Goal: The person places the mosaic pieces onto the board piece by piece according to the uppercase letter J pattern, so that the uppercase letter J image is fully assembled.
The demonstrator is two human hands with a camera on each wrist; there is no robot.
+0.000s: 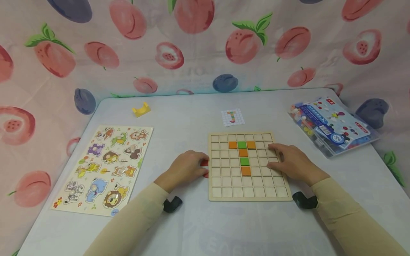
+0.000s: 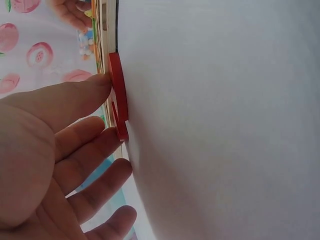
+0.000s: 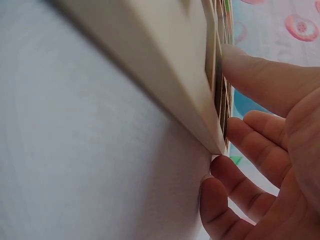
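Observation:
A square wooden grid board [image 1: 251,197] lies on the table, with several orange and green square tiles [image 1: 245,161] set in its cells in a T shape. Against its left edge my left hand [image 1: 185,170] touches two red pieces [image 2: 118,87]. The thumb rests on one piece, fingertips on the other; part of each is hidden. My right hand [image 1: 293,161] lies over the board's right edge, thumb and fingertips resting on the grid. In the right wrist view, the lower fingers [image 3: 240,192] are beside the board's edge.
A card with a coloured pattern [image 1: 233,117] lies behind the board. At left is an animal puzzle board [image 1: 102,170], with a yellow curved block [image 1: 141,110] behind it. A clear plastic case [image 1: 333,124] of small colourful parts sits at back right, near the patterned curtain.

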